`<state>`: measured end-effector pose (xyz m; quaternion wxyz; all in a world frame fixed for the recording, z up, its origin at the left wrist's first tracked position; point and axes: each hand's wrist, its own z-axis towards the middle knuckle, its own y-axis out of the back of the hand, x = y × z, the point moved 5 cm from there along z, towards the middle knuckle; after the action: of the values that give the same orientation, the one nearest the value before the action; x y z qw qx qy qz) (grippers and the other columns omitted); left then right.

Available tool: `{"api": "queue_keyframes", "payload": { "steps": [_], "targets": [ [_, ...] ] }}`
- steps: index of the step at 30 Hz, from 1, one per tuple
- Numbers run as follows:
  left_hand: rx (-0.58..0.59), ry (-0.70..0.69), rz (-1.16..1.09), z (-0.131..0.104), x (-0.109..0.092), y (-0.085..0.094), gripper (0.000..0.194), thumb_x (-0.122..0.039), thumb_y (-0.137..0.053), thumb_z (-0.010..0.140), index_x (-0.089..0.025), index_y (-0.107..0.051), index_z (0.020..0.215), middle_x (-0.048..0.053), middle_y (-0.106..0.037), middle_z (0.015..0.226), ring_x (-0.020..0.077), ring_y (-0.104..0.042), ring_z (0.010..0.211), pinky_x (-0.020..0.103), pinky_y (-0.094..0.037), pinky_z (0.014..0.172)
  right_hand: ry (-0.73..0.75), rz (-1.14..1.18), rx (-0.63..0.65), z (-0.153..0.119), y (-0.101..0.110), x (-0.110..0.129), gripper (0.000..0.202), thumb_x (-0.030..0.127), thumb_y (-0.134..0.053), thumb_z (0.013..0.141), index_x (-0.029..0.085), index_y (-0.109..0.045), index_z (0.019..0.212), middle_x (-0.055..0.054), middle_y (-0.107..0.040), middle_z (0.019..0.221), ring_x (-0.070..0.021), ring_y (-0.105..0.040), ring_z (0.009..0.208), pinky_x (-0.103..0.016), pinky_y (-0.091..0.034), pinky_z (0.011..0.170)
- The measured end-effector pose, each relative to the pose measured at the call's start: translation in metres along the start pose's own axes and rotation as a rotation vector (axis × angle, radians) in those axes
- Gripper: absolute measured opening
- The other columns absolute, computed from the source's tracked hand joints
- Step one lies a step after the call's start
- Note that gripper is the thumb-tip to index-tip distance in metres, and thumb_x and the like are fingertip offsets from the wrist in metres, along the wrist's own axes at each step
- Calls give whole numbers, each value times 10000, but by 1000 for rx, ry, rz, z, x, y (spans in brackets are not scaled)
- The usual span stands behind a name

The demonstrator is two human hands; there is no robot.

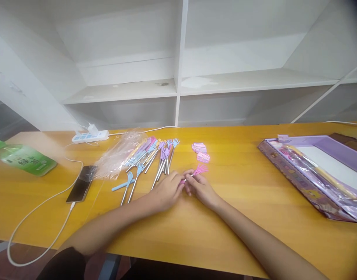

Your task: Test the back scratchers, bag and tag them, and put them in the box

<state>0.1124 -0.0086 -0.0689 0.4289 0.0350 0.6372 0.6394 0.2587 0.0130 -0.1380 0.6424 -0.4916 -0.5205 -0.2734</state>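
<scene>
Both hands meet over the table around a pink back scratcher (201, 169) with a hand-shaped head and a short length of metal rod. My right hand (202, 189) pinches the rod just below the pink head. Its handle end is in the closed fingers of my left hand (169, 191), which cover most of it. To the left lie several more back scratchers (166, 152) in blue, purple, pink and yellow, with silver rods. Small pink printed cards (203, 157) lie just beyond my hands.
Clear plastic sleeves (116, 155) lie beside the pile. Further left are a phone (80, 184) on a white cable, a green bottle (28, 158) on its side and a power strip (90, 135). A purple box (301, 186) holding wrapped back scratchers stands right. White shelving (181, 58) rises behind.
</scene>
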Motion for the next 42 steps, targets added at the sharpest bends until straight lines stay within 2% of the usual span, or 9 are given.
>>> {"api": "queue_keyframes", "payload": {
  "steps": [3,7,10,13,17,23,29,38,42],
  "targets": [
    [-6,-38,162,9,15,30,258,-262,-426,1076,-206,-675,1118,94,-648,1136,226,-622,1083,390,-517,1003,25,28,-130,1,5,-1,476,670,-743,863,209,-634,904,41,-532,639,-108,-470,519,-256,-381,491],
    [-147,191,553,18,77,75,233,-243,-592,968,-140,-653,1167,172,-612,1231,339,-545,1216,499,-483,1067,-5,56,-262,5,25,2,521,697,-779,802,209,-598,831,63,-469,614,-90,-425,488,-241,-312,460],
    [-83,227,674,19,112,78,500,-224,-743,830,-127,-595,1298,204,-559,1371,383,-503,1291,513,-476,1087,-12,36,-303,8,34,4,546,714,-771,790,210,-563,781,68,-449,604,-87,-418,479,-239,-301,457],
    [-52,194,702,19,123,68,381,-164,-666,861,-128,-611,1235,184,-611,1292,357,-526,1273,485,-459,1113,-11,19,-310,8,35,4,554,725,-764,789,208,-566,772,66,-454,603,-87,-422,483,-241,-312,465],
    [-44,170,689,20,117,60,276,-151,-597,882,-142,-611,1157,161,-655,1197,343,-564,1212,473,-467,1087,-10,7,-300,6,33,5,550,725,-761,793,209,-571,766,65,-452,604,-86,-421,482,-244,-312,469],
    [-13,179,674,20,113,58,540,-9,-550,773,-133,-571,1298,171,-650,1250,341,-574,1230,468,-469,1073,-18,16,-313,7,34,5,521,693,-765,803,212,-569,765,61,-447,605,-92,-418,481,-247,-304,460],
    [-77,156,656,25,115,59,346,-111,-481,969,-168,-646,1269,157,-689,1181,317,-608,1156,486,-479,1058,-26,28,-317,7,34,5,535,703,-777,785,213,-565,764,65,-439,602,-91,-421,481,-241,-298,461],
    [-676,49,207,13,79,105,214,-317,-543,1052,-190,-716,1042,77,-656,1083,147,-642,864,290,-563,783,23,-15,-274,7,33,9,527,710,-721,843,215,-589,718,36,-435,649,-121,-427,559,-275,-349,532],
    [-846,-118,21,0,41,122,145,-318,-590,1027,-207,-655,961,70,-662,1115,188,-689,1051,368,-624,876,130,-3,-173,6,21,20,525,669,-673,915,215,-573,671,-5,-477,729,-164,-509,701,-313,-447,677]
  ]
}}
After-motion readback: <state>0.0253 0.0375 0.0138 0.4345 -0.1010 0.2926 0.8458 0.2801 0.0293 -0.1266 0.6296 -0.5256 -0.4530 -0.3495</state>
